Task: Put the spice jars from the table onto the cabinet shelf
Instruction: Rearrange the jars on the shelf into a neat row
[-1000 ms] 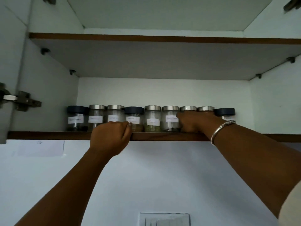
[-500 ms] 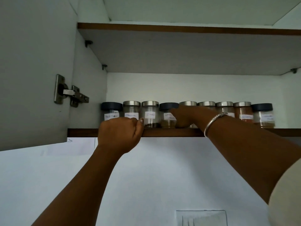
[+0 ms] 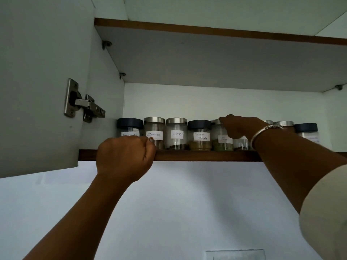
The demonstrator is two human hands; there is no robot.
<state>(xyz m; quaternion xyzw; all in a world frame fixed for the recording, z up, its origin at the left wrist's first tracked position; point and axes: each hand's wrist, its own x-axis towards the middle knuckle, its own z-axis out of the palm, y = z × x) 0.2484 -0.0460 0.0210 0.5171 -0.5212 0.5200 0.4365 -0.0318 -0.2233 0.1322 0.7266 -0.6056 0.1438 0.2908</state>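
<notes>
Right hand [image 3: 239, 127]: fingers curled over the lid of the fifth jar [image 3: 219, 142] from the left, thumb at its front, grasping it. A bangle [image 3: 262, 132] sits on that wrist. Left hand [image 3: 124, 158]: clenched against the front edge of the shelf [image 3: 206, 155]. Whether it grips the edge cannot be told. Jars [image 3: 176, 133]: upright in one row along the shelf front, close together, labels outward. The door [image 3: 37, 91] stands open at left, with its hinge [image 3: 84, 107] exposed.
</notes>
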